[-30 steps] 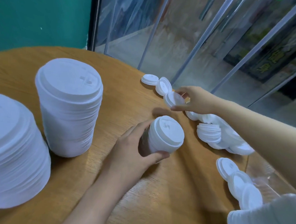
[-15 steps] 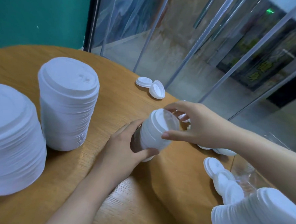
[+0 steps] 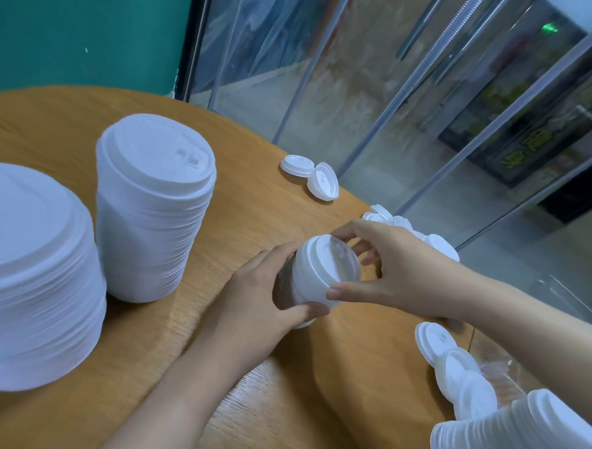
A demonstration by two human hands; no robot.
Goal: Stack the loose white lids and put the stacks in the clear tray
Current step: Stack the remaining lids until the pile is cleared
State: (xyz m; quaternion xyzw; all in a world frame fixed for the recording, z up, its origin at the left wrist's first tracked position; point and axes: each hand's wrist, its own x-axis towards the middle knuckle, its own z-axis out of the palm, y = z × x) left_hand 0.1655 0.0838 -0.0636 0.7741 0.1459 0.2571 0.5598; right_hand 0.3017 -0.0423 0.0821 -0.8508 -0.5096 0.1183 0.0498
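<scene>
Adding one more lid to a short stack, mid-table. Gripping the short stack of small white lids (image 3: pixel 311 285) with the left hand (image 3: pixel 257 305), fingers and thumb curled round its side, tilting it so the top faces right. Pinching the newest lid (image 3: pixel 337 256) at its rim with the right hand (image 3: pixel 393 270), thumb below and fingers arched over the top, pressing it onto the end of the stack. Seating looks nearly done, though the lid is blurred and whether it is fully nested cannot be told.

Still waiting loose on the wooden table (image 3: pixel 227 382): two lids near the far edge (image 3: pixel 311 175), a small heap behind the right hand (image 3: pixel 408 228), and an overlapping row near the right edge (image 3: pixel 456 363). Standing well apart to the left: a tall stack of larger lids (image 3: pixel 153 211) and a wider stack at the frame's left edge (image 3: pixel 29 272). Lying at the bottom right corner: another stack on its side (image 3: pixel 504 429). Showing only as faint clear plastic at the right table edge, the clear tray (image 3: pixel 497 368) is hard to make out.

Next, probably: letting go with the right hand, reaching for the nearest loose lid, matching its orientation before nesting, while keeping the left grip firm so the tilted stack is not sliding apart.
</scene>
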